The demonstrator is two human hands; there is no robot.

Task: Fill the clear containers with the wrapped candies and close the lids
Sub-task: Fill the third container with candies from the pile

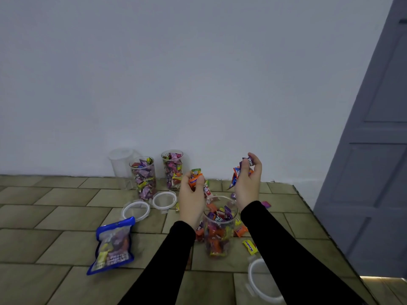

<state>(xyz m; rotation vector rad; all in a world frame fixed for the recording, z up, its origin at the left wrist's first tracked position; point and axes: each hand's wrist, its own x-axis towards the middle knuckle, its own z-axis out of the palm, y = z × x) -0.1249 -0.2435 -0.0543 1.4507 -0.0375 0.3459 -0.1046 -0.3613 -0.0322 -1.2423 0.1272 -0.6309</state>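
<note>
Nearest, a clear lid [262, 282] lies flat on the tiled surface [55, 216], partly under the right sleeve. To the left a blue candy bag [113, 245] lies with its long axis running near to far. Between the forearms stands an upright open clear container [219, 230], mouth up, mostly filled with wrapped candies; loose candies [250, 246] lie beside it. Above it, the left hand [191, 194] grips an orange-wrapped candy [195, 180], and the right hand [247, 183] curls around several purple and blue ones [239, 172]. Farther left, two lids [164, 200] lie before two filled containers [144, 177] and an empty one [121, 164] by the wall.
</note>
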